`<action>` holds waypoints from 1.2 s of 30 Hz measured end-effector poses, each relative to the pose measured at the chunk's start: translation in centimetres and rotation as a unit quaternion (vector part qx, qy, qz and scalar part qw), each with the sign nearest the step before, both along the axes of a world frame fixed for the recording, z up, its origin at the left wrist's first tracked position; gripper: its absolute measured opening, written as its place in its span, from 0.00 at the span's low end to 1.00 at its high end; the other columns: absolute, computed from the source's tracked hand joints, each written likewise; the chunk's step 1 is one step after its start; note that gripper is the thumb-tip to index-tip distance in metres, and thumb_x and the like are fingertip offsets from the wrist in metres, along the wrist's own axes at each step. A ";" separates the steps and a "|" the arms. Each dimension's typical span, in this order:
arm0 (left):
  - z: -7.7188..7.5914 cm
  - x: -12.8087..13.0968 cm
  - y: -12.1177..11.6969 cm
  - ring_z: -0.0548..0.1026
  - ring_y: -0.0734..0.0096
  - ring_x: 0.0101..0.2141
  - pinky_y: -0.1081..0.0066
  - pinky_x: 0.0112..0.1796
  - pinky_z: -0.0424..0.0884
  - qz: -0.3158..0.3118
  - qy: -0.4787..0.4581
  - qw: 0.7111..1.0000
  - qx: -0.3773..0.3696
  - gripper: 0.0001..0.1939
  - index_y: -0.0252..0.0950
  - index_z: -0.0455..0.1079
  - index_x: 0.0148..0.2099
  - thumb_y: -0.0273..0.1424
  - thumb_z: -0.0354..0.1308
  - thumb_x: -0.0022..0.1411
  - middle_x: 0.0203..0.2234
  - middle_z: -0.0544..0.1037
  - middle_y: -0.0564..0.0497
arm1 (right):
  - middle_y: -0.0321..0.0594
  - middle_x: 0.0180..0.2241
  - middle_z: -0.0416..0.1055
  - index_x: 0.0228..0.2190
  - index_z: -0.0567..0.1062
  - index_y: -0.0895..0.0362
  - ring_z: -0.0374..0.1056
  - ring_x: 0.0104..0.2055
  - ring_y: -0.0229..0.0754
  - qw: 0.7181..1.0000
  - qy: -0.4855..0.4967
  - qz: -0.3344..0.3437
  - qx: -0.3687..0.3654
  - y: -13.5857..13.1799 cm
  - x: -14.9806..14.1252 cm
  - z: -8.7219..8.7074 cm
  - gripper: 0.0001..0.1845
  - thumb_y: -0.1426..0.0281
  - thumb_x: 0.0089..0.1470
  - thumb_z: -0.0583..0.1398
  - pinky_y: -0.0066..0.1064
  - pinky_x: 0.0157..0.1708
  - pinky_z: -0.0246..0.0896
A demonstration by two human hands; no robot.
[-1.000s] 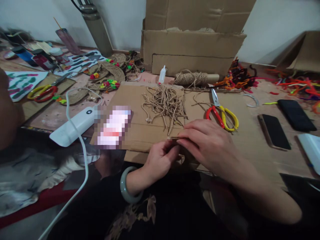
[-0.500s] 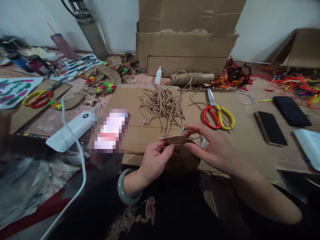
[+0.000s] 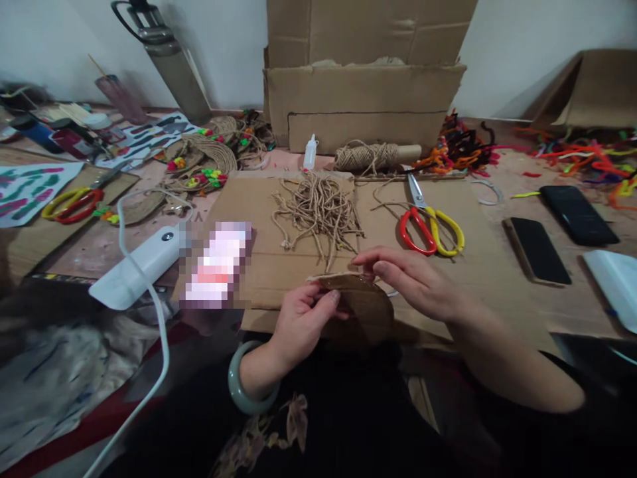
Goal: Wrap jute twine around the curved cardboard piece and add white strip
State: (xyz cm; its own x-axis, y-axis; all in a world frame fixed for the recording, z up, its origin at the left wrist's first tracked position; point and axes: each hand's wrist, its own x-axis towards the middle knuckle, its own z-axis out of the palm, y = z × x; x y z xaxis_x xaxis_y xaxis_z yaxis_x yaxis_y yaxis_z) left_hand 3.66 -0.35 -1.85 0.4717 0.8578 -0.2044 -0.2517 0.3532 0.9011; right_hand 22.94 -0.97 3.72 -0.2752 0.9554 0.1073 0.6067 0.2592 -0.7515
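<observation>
Rightward from the left hand (image 3: 297, 328), pinching its edge, a brown piece (image 3: 371, 309) extends toward the right hand (image 3: 423, 282), whose grip is unclear.

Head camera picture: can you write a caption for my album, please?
Left hand holding a curved brown piece, right hand close by, near tangled twine and red-and-yellow scissors.

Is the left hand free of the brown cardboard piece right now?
No, the left hand pinches the edge of the brown cardboard piece between thumb and fingers.
</observation>
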 end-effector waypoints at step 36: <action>-0.8 -0.1 0.2 0.73 0.71 0.30 0.71 0.34 0.71 0.063 0.020 0.995 0.081 0.10 0.33 0.74 0.34 0.35 0.58 0.58 0.28 0.76 0.50 | 0.37 0.27 0.72 0.30 0.73 0.57 0.67 0.29 0.37 0.988 -0.117 -0.074 0.069 -0.3 -3.1 1.1 0.09 0.71 0.56 0.53 0.27 0.28 0.57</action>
